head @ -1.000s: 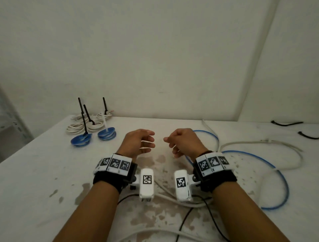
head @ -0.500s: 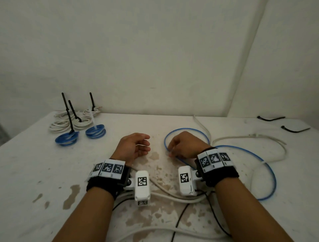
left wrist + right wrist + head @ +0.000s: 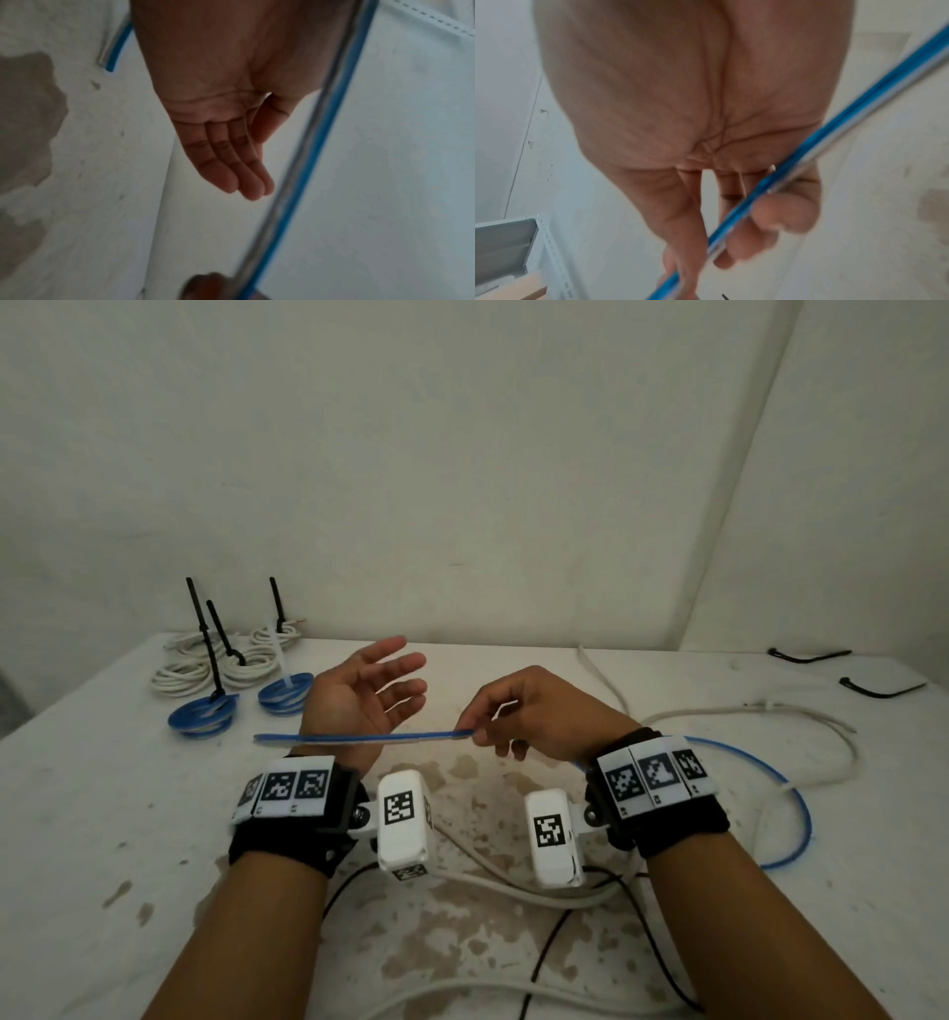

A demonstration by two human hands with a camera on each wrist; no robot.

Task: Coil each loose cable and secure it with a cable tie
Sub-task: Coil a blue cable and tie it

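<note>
Two hands hover above the counter (image 3: 128, 814). The left hand (image 3: 359, 701) is raised palm up, fingers (image 3: 231, 168) straight and relaxed, holding nothing. The right hand (image 3: 539, 716) pinches the blue cable (image 3: 359, 738), whose free end stretches level across the left wrist; the rest trails on the counter.

Bare room, stained white table (image 3: 102, 814), plain walls (image 3: 462, 454)

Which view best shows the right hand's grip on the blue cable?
Right wrist: the right hand pinches the blue cable up close. Head shows the grip small, from above. Left wrist catches only a dark sliver of it.
</note>
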